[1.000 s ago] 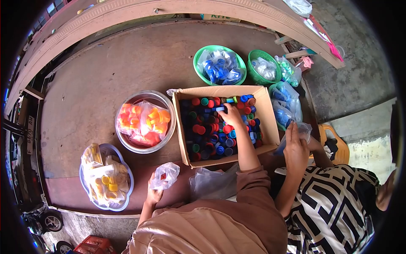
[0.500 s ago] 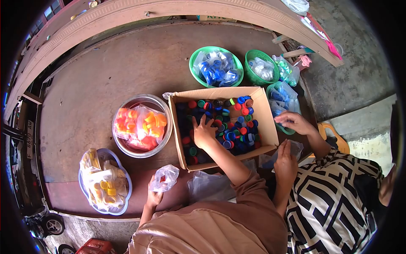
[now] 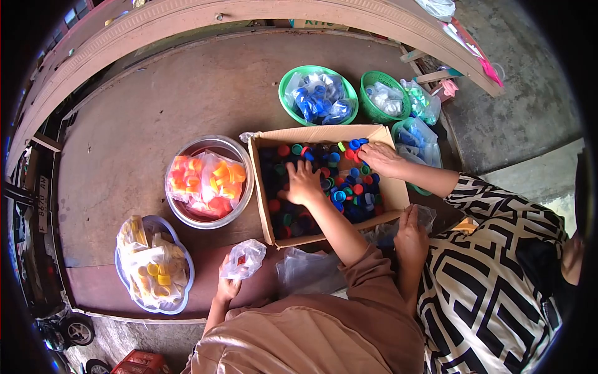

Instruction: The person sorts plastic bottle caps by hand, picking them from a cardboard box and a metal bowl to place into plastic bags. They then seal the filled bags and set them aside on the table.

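A cardboard box (image 3: 393, 187) of mixed bottle caps (image 3: 339, 196), mostly blue, red and green, lies in front of me. Inside it, at the left part, my right hand (image 3: 303, 183) rests on the caps with its fingers spread. My left hand (image 3: 228, 282) is closed around a clear plastic bag (image 3: 243, 259) with something red in it, left of the box's near corner. Flat empty bags (image 3: 308, 272) lie below the box. A co-worker's hand (image 3: 381, 159) reaches to caps at the box's right side; their other hand (image 3: 412, 238) holds a clear bag.
A metal bowl (image 3: 248, 197) of bagged orange caps and a lilac basin (image 3: 189, 287) of bagged yellow caps stand at left. Green baskets (image 3: 354, 112) with bagged blue and white caps stand behind the box. A wooden rail (image 3: 261, 14) crosses the far side.
My right hand has moved left across the caps, its fingers now spread. The co-worker's far hand has come in over the box's right side, while their bag hand has moved lower.
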{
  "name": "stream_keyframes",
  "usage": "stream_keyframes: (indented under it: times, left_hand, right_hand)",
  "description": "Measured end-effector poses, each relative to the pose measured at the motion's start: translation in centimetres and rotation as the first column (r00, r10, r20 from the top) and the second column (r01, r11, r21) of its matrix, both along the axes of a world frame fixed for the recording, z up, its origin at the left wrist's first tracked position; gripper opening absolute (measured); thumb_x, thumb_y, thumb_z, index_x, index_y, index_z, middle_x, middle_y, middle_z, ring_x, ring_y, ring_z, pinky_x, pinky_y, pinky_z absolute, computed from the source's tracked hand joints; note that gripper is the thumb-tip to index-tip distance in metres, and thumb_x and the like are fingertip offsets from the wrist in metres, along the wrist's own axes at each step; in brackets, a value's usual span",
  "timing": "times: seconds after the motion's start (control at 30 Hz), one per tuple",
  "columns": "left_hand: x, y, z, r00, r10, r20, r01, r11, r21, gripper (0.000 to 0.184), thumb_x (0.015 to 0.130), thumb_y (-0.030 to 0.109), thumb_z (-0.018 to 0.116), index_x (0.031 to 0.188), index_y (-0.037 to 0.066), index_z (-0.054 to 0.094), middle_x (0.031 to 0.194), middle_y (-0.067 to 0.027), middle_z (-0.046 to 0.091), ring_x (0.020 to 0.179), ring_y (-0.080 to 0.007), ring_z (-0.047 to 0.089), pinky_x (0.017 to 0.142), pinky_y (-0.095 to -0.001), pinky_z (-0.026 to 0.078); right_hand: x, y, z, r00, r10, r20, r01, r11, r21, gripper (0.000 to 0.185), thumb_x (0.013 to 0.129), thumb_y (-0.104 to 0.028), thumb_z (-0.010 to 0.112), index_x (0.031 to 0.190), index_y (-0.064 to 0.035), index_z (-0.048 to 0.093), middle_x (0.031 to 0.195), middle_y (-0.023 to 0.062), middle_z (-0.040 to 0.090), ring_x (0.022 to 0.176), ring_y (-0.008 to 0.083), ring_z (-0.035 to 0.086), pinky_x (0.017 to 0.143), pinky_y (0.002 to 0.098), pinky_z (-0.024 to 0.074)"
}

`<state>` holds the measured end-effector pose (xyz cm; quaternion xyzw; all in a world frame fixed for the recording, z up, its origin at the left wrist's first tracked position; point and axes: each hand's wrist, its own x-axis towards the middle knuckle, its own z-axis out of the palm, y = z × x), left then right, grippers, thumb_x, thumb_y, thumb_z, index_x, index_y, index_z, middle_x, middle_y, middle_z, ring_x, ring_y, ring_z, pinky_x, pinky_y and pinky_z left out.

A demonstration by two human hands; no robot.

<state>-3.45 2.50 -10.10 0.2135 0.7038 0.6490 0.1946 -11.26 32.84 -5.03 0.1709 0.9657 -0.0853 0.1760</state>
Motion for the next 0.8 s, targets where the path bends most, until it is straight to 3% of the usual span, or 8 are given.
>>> stream_keyframes:
  times: [0.2,0.33,0.4,0.47,0.53,0.6,0.67,0.8]
  left_hand:
    - [-0.1,-0.5,-0.1,0.998,0.037,-0.050,-0.038,0.999,-0.023,0.030,0.079,0.016,0.057,0.100,-0.005,0.052,0.091,-0.0149,0.058,0.082,-0.0244,0.056,0.075,-0.0331,0.044]
    - [-0.5,-0.4,-0.3,0.995,0.067,-0.070,-0.067,0.998,-0.002,0.036,0.079,0.023,0.058,0.101,-0.005,0.053,0.093,-0.0159,0.057,0.084,-0.0273,0.056,0.077,-0.0355,0.044]
    - [-0.5,-0.5,-0.7,0.996,0.062,-0.067,-0.062,0.998,0.001,0.036,0.079,0.025,0.057,0.100,-0.004,0.054,0.094,-0.0165,0.057,0.085,-0.0286,0.056,0.077,-0.0363,0.044]
    - [-0.5,-0.7,-1.4,0.998,0.044,-0.052,-0.044,0.999,0.012,0.036,0.079,0.025,0.056,0.100,-0.004,0.054,0.095,-0.0170,0.057,0.085,-0.0297,0.056,0.078,-0.0368,0.044]
    - [-0.6,-0.7,-2.0,0.999,0.018,-0.027,-0.017,0.999,0.030,0.035,0.079,0.024,0.055,0.099,-0.004,0.055,0.095,-0.0173,0.056,0.086,-0.0306,0.056,0.078,-0.0371,0.044]
    - [-0.7,-0.6,-1.7,0.999,0.012,-0.038,-0.012,1.000,0.021,0.034,0.079,0.024,0.055,0.099,-0.004,0.055,0.095,-0.0173,0.056,0.086,-0.0305,0.056,0.077,-0.0370,0.044]
    - [-0.8,-0.5,-1.4,0.998,0.019,-0.052,-0.019,1.000,0.014,0.034,0.078,0.023,0.055,0.099,-0.004,0.055,0.095,-0.0172,0.056,0.086,-0.0304,0.056,0.077,-0.0368,0.044]
    - [-0.6,-0.1,-0.4,0.999,0.047,-0.026,-0.047,0.999,0.011,0.032,0.078,0.021,0.055,0.098,-0.003,0.055,0.095,-0.0171,0.056,0.086,-0.0303,0.056,0.077,-0.0365,0.044]
  right_hand:
    - [0.1,5.5,-2.2,0.974,-0.164,-0.159,0.183,0.977,0.112,0.050,0.063,-0.013,0.071,0.108,-0.0142,0.048,0.112,0.0142,0.048,0.105,0.0331,0.049,0.077,0.0456,0.0490]
    - [1.2,8.5,-2.1,0.843,-0.394,-0.367,0.448,0.891,0.072,0.044,0.067,-0.010,0.067,0.108,-0.0144,0.051,0.111,0.0139,0.049,0.102,0.0332,0.050,0.080,0.0425,0.0481]
    - [1.4,7.9,-1.0,0.773,-0.303,-0.556,0.465,0.869,0.172,0.045,0.068,-0.012,0.068,0.110,-0.0131,0.052,0.109,0.0135,0.049,0.101,0.0320,0.051,0.084,0.0417,0.0451]
    - [1.1,7.4,-1.5,0.644,-0.090,-0.760,0.274,0.954,0.119,0.042,0.069,-0.014,0.069,0.109,-0.0104,0.055,0.105,0.0126,0.052,0.098,0.0301,0.051,0.085,0.0408,0.0427]
    - [0.4,5.2,0.0,0.596,-0.086,-0.798,-0.094,0.980,-0.176,0.031,0.071,-0.014,0.068,0.100,-0.0067,0.060,0.101,0.0127,0.054,0.094,0.0305,0.054,0.081,0.0390,0.0444]
    - [-0.2,2.5,0.2,0.620,0.153,-0.769,-0.388,0.912,-0.131,0.034,0.071,-0.012,0.068,0.103,-0.0065,0.059,0.106,0.0141,0.053,0.098,0.0318,0.053,0.081,0.0385,0.0450]
    - [-0.3,0.6,-2.6,0.699,0.326,-0.636,-0.489,0.867,-0.093,0.041,0.066,-0.018,0.071,0.103,-0.0066,0.059,0.114,0.0150,0.049,0.104,0.0331,0.049,0.084,0.0420,0.0452]
    - [-0.8,0.0,-2.5,0.883,0.316,-0.346,-0.332,0.943,0.015,0.040,0.065,-0.024,0.072,0.101,-0.0080,0.061,0.115,0.0156,0.047,0.103,0.0323,0.050,0.081,0.0431,0.0476]
